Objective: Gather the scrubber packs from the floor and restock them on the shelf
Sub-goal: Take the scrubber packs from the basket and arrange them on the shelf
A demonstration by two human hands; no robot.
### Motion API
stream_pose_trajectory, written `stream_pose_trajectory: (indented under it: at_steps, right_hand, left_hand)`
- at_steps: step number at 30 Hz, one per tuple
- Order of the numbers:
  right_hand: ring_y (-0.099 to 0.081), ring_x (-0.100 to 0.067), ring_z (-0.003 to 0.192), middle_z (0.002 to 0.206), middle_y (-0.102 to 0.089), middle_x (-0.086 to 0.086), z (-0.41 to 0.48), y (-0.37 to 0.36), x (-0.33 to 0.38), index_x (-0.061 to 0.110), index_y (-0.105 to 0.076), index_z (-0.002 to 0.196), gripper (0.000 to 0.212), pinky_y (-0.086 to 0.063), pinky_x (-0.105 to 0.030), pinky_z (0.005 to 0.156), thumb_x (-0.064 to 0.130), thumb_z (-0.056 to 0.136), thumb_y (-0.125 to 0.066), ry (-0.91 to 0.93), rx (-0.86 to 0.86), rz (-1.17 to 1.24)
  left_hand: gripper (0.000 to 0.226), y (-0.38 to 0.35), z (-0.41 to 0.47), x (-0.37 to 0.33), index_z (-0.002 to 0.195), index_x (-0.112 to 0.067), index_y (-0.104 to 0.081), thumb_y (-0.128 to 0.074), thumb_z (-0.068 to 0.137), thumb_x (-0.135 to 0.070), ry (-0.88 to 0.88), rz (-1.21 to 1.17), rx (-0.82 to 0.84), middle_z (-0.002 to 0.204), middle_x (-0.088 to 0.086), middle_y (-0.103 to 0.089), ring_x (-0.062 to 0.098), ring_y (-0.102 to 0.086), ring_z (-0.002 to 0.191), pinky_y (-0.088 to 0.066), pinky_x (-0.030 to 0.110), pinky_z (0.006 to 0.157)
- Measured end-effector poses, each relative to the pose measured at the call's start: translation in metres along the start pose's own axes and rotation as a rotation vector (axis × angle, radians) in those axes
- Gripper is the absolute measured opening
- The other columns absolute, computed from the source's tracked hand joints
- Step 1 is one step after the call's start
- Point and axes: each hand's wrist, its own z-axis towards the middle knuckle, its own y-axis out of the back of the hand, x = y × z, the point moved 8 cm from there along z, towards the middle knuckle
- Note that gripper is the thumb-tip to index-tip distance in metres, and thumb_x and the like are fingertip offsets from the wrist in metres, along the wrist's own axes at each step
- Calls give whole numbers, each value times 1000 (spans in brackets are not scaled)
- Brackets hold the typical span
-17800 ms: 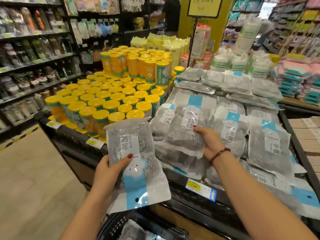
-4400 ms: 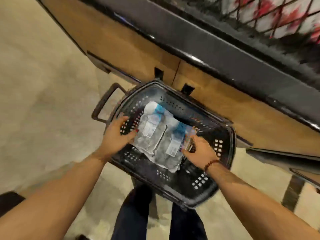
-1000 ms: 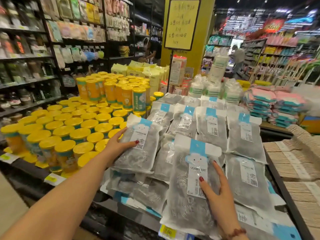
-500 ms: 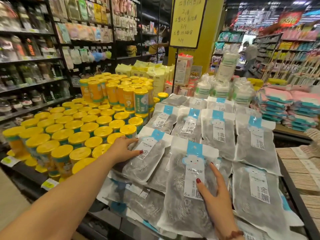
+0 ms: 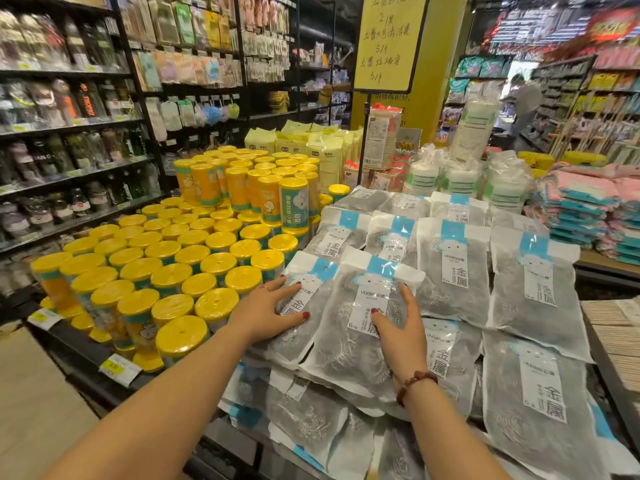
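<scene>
Fingers (image 5: 267, 289) of my left hand (image 5: 266, 313) lie spread flat on one steel scrubber pack (image 5: 313, 273), just right of the yellow-lidded canisters (image 5: 173, 271). My right hand (image 5: 398, 329) presses the second pack (image 5: 346, 351), farther right, fingers apart. Both seem light, springy and slick-filmed, so I'd pinch the header strip (image 5: 381, 266).

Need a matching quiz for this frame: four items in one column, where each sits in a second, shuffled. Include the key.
1. left hand
2. right hand
3. yellow-lidded canisters
4. folded cloths

A. stacked at far right
B. resting on the centre scrubber pack
C. standing in rows, left of both hands
D. resting on the left scrubber pack, beside the canisters

Pairs: 1-D, 2-B, 3-C, 4-A
</scene>
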Motion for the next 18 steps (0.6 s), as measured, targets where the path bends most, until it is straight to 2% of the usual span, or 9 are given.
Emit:
stream_pose_trajectory:
  at_steps: [2, 3, 5, 6, 8, 10, 13, 15, 18]
  right_hand:
    - [-58, -8, 82, 139, -42, 10, 0, -2, -3, 41, -29, 146, 67, -48, -24, 68, 22, 90, -62, -17, -36, -135]
    - [-55, -15, 90, 141, -39, 2, -1, -3, -5, 40, -27, 147, 67, -47, -28, 76, 27, 91, -61, -33, -41, -260]
    - [-43, -28, 121, 147, -27, -10, -3, -8, -9, 34, -23, 150, 66, -41, -38, 98, 36, 93, -56, -13, -25, -617]
    - [-29, -33, 136, 153, -19, -13, -5, -11, -6, 32, -21, 151, 66, -32, -42, 110, 38, 94, -53, 44, -34, -794]
    - [-6, -31, 148, 161, -4, -12, -9, -21, 9, 30, -19, 153, 63, -12, -44, 119, 36, 96, -48, 220, -51, -1015]
    - [1, -28, 150, 163, -2, -8, -11, -35, 19, 31, -20, 153, 60, 1, -44, 119, 40, 98, -43, 354, 24, -1114]
    - [5, -25, 150, 163, -3, -3, -12, -51, 8, 36, -19, 152, 58, 7, -46, 120, 55, 98, -24, 333, 201, -1173]
    - [5, -24, 150, 163, -6, -1, -13, -52, -1, 40, -22, 151, 58, 6, -47, 120, 58, 96, -18, 312, 212, -1187]
    - [3, -23, 150, 163, -9, 1, -12, -53, -8, 44, -26, 149, 58, 4, -46, 121, 58, 93, -19, 313, 185, -1201]
  left_hand:
    - [78, -1, 2, 3, 145, -49, -33, -55, 76, -77, 15, -15, -15, 161, -14, -20, 17, -25, 146, -32, 39, 114]
    - [78, -2, 3, 5, 145, -49, -34, -55, 76, -77, 19, -21, -21, 160, -14, -20, 17, -26, 145, -33, 40, 114]
    - [79, -3, 5, 7, 145, -49, -34, -55, 75, -77, 24, -31, -24, 160, -14, -20, 17, -26, 145, -34, 40, 114]
    - [78, -3, 5, 7, 146, -48, -34, -55, 76, -77, 23, -23, -26, 160, -13, -21, 17, -27, 145, -34, 40, 114]
    - [75, -1, 5, 1, 147, -45, -35, -54, 80, -73, -15, 46, -36, 161, -10, -21, 18, -25, 146, -31, 38, 114]
    - [66, 3, 3, -11, 145, -42, -40, -53, 85, -67, -98, 114, -77, 160, -8, -25, 16, -24, 146, -27, 35, 116]
    - [58, -1, -4, -25, 141, -42, -45, -48, 88, -66, -184, 132, -92, 158, -9, -29, 15, -21, 147, -23, 36, 118]
    - [58, -10, -7, -25, 143, -45, -40, -41, 89, -68, -193, 175, -60, 159, -11, -27, 16, -17, 148, -17, 38, 120]
    - [57, -14, -7, -22, 144, -48, -37, -38, 90, -69, -171, 193, -50, 159, -13, -25, 15, -14, 149, -14, 39, 121]
